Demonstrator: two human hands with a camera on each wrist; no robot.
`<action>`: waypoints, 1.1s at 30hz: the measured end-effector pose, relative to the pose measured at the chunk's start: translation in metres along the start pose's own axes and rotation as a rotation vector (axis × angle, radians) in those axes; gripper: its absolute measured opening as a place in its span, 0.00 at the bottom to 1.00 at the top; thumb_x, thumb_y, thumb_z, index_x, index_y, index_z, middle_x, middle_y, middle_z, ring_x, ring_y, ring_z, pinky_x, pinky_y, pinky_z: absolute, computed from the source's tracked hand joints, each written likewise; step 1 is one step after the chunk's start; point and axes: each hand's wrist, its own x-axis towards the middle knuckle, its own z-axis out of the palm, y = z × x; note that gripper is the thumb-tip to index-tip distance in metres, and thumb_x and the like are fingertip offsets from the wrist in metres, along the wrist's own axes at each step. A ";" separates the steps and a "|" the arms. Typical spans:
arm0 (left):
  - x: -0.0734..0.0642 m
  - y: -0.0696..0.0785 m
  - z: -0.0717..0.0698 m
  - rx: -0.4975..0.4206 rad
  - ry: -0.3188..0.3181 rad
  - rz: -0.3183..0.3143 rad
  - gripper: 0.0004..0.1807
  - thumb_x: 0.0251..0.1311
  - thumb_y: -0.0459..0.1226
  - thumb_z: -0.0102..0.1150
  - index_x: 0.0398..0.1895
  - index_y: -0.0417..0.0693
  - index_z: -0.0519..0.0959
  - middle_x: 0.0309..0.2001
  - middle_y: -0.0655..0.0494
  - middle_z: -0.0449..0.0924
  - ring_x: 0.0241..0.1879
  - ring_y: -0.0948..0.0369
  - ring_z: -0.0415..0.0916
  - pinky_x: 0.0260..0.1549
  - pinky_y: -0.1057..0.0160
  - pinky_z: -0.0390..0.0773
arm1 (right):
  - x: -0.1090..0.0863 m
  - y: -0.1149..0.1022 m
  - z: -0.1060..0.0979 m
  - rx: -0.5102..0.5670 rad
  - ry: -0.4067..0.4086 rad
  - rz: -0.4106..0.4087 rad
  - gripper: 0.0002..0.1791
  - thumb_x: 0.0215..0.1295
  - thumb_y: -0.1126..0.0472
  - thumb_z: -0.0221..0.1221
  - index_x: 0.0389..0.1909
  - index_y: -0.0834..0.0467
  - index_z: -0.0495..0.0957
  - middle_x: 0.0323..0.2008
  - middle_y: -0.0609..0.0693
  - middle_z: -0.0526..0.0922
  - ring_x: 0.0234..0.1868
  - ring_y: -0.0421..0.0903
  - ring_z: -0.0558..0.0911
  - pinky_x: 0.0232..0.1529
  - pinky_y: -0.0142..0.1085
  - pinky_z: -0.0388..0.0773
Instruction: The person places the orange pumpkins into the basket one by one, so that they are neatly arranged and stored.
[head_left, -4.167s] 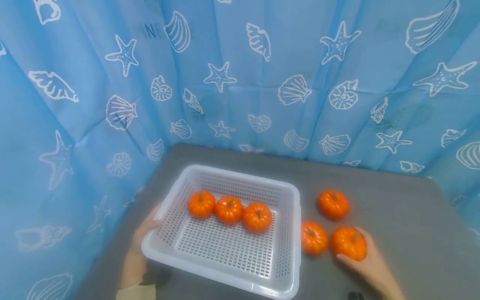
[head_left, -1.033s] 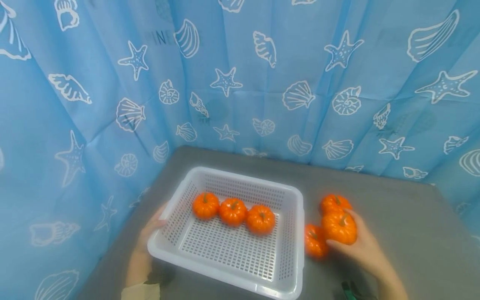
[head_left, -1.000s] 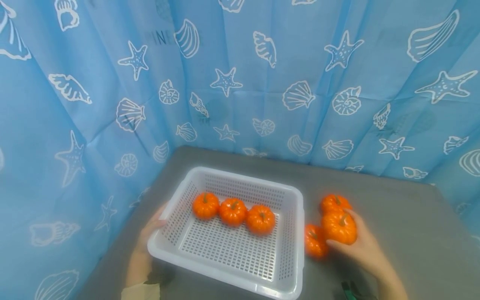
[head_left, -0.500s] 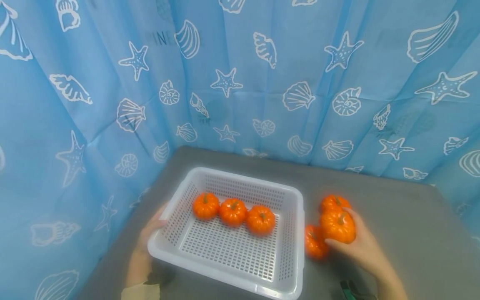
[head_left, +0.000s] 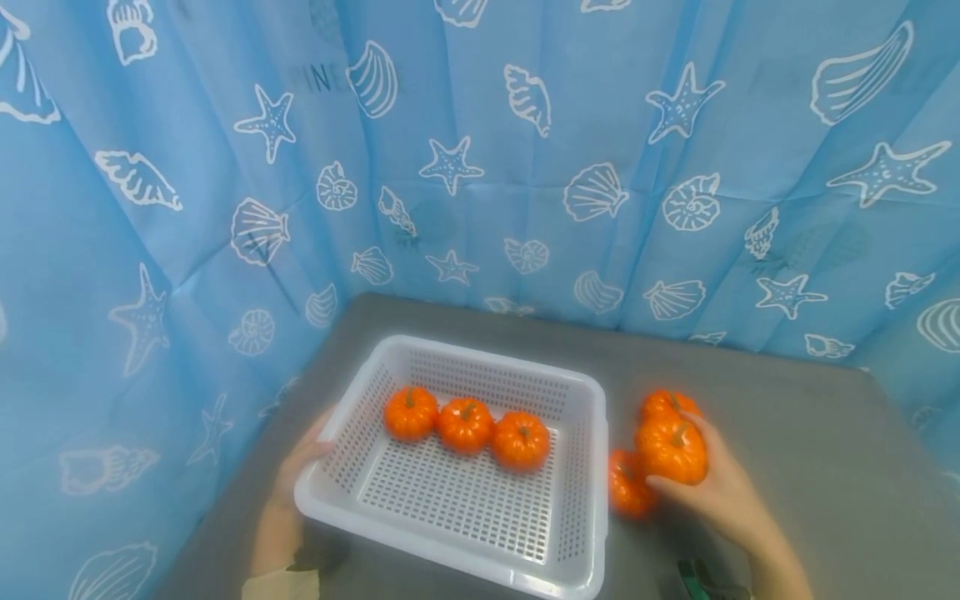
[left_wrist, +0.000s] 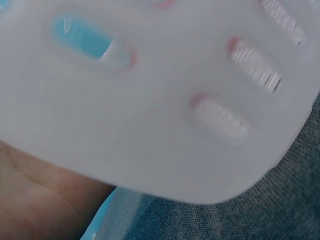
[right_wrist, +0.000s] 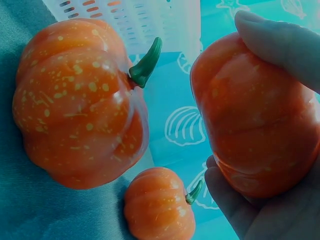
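My left hand (head_left: 300,467) grips the left rim of a white perforated plastic basket (head_left: 450,542); in the left wrist view its palm (left_wrist: 40,195) lies against the basket's outer wall (left_wrist: 125,135). Right of the basket, my right hand (head_left: 716,483) holds an orange toy pumpkin (head_left: 671,450), thumb on one side and fingers on the other. The right wrist view shows this pumpkin (right_wrist: 255,120) raised off the table. Two more pumpkins sit there, one near the basket (head_left: 628,487) and one behind (head_left: 663,404), both partly hidden by the held one in the head view.
Inside the basket, three pumpkins (head_left: 465,425) stand in a row toward its back wall. A grey cloth (head_left: 810,450) covers the table. Behind and to the left hangs a blue curtain (head_left: 480,217) with white shell prints.
Since the oldest frame my right hand has lifted its pumpkin and brought it up and left, over the other two. During the last second it drifts slightly left. My left hand stays on the basket.
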 end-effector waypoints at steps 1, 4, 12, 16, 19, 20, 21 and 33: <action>0.001 0.000 0.000 -0.003 -0.016 0.002 0.36 0.62 0.23 0.12 0.76 0.49 0.35 0.69 0.46 0.60 0.64 0.47 0.67 0.58 0.46 0.72 | 0.000 0.000 0.000 0.003 0.006 -0.014 0.56 0.51 0.50 0.69 0.73 0.58 0.44 0.63 0.70 0.61 0.54 0.67 0.72 0.46 0.64 0.76; 0.001 0.001 -0.003 -0.042 -0.067 0.011 0.37 0.61 0.22 0.11 0.76 0.49 0.37 0.68 0.43 0.63 0.62 0.45 0.69 0.54 0.44 0.74 | 0.000 0.000 -0.001 0.009 0.007 -0.024 0.56 0.51 0.51 0.69 0.73 0.58 0.44 0.63 0.70 0.61 0.54 0.67 0.72 0.46 0.63 0.76; 0.000 -0.002 -0.007 -0.009 -0.065 0.024 0.37 0.61 0.22 0.14 0.76 0.49 0.39 0.68 0.44 0.62 0.62 0.46 0.69 0.56 0.46 0.74 | 0.002 -0.005 -0.001 -0.026 -0.014 0.019 0.59 0.51 0.46 0.68 0.75 0.55 0.39 0.65 0.72 0.58 0.55 0.68 0.70 0.48 0.66 0.73; -0.001 -0.002 -0.005 -0.022 -0.048 0.022 0.37 0.62 0.22 0.14 0.76 0.51 0.40 0.68 0.43 0.61 0.63 0.46 0.68 0.56 0.45 0.73 | 0.002 -0.007 0.001 -0.015 -0.001 -0.011 0.58 0.51 0.47 0.69 0.74 0.54 0.41 0.64 0.71 0.60 0.55 0.67 0.71 0.47 0.65 0.75; -0.001 -0.001 -0.002 -0.056 -0.037 0.018 0.37 0.61 0.22 0.12 0.76 0.50 0.40 0.68 0.42 0.62 0.62 0.45 0.69 0.56 0.45 0.73 | 0.002 -0.009 0.002 0.006 0.010 -0.042 0.57 0.50 0.49 0.70 0.74 0.54 0.44 0.63 0.70 0.61 0.54 0.66 0.72 0.46 0.63 0.76; 0.000 -0.001 -0.001 -0.060 -0.035 0.022 0.37 0.61 0.22 0.12 0.76 0.48 0.40 0.68 0.42 0.62 0.62 0.45 0.69 0.56 0.45 0.73 | 0.002 -0.009 0.002 0.009 0.010 -0.045 0.57 0.50 0.50 0.70 0.74 0.54 0.43 0.63 0.69 0.61 0.54 0.66 0.72 0.46 0.63 0.76; 0.000 -0.001 0.000 -0.069 -0.047 0.022 0.37 0.60 0.22 0.10 0.76 0.48 0.39 0.68 0.41 0.61 0.63 0.45 0.68 0.57 0.45 0.72 | 0.002 -0.010 0.003 0.012 0.011 -0.045 0.57 0.50 0.50 0.70 0.74 0.54 0.43 0.63 0.69 0.62 0.54 0.66 0.72 0.46 0.63 0.77; -0.003 -0.005 -0.003 0.020 -0.050 0.020 0.39 0.58 0.21 0.11 0.76 0.48 0.37 0.71 0.46 0.56 0.66 0.49 0.63 0.63 0.50 0.69 | 0.003 -0.013 0.005 0.003 0.023 -0.067 0.57 0.49 0.50 0.71 0.73 0.53 0.45 0.60 0.69 0.66 0.51 0.64 0.75 0.44 0.57 0.79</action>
